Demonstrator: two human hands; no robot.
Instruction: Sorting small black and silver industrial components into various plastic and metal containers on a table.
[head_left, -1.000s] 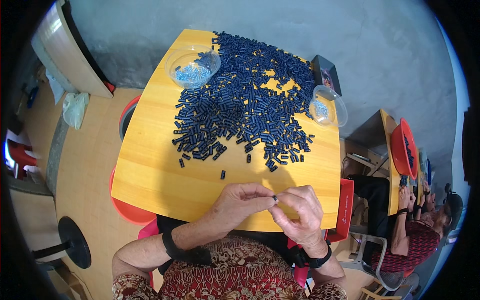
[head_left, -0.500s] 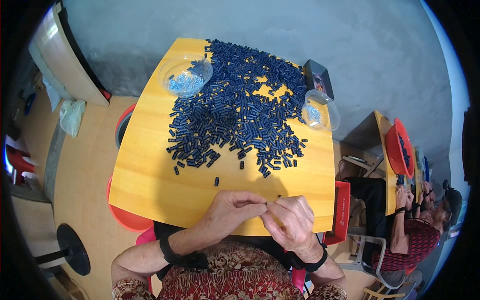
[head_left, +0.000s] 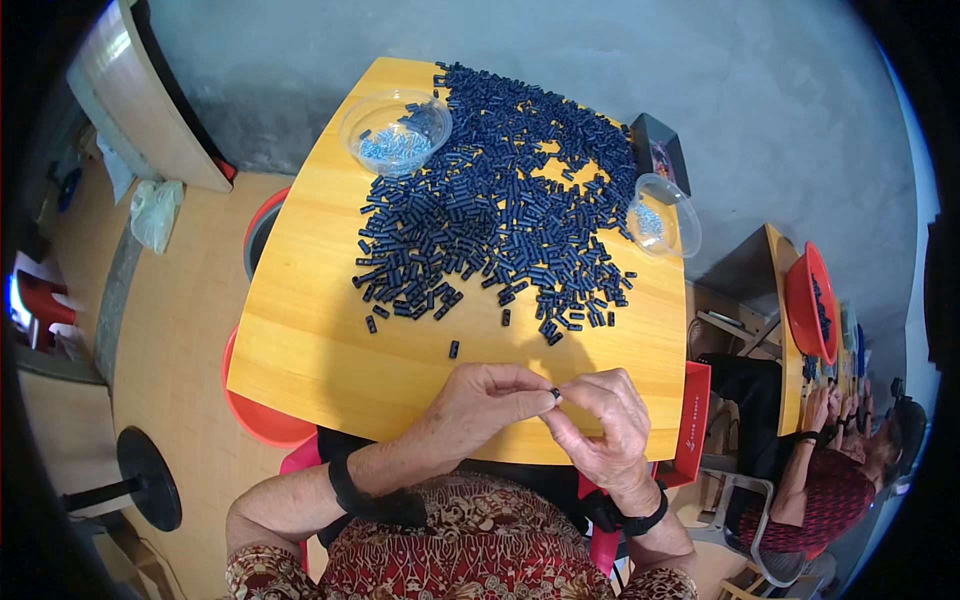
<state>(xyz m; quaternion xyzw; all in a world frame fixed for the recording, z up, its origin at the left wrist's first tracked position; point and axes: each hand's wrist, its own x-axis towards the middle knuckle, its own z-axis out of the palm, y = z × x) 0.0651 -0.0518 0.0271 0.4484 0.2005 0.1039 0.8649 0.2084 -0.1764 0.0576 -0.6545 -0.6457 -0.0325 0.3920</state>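
A small black plastic piece (head_left: pixel 556 393) sits between my two hands above the near edge of the yellow table. My left hand (head_left: pixel 487 405) pinches it with thumb and forefinger, and most of it is hidden by the fingers. From the other side, the closed fingertips of my right hand (head_left: pixel 604 420) meet it. Whether those fingertips also hold something tiny cannot be seen. Beyond my hands lies a large heap of similar black pieces (head_left: pixel 480 215). One loose black piece (head_left: pixel 454 349) lies apart, nearer to my left hand.
A clear round tub (head_left: pixel 350 135) of small silvery parts stands at the table's far left, another clear tub (head_left: pixel 690 222) at the right. Behind that is a dark tray (head_left: pixel 675 150). Red containers (head_left: pixel 255 420) flank the table (head_left: pixel 310 340). A seated person (head_left: pixel 820 490) works at the right.
My hands have drawn slightly apart at the fingertips, and the black piece between them now shows. The whole view has shifted a little. The heap looks the same.
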